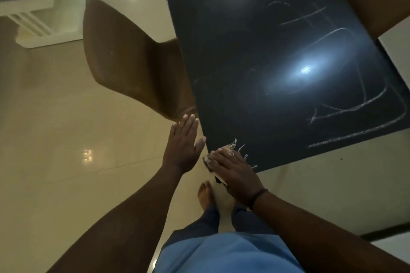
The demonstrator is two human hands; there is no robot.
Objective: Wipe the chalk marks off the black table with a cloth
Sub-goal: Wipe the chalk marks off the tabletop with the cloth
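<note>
Head view: right hand (pixel 235 173) flat, fingers straight, pressing frayed cloth (pixel 230 150) onto near corner of black surface (pixel 233 62), likely for wiping pressure. Cloth's long axis seems to follow the hand; mostly hidden. Left hand (pixel 184 146) flat, empty, beside table edge. Chalk marks (pixel 346 113) remain, well apart to the right.
</note>
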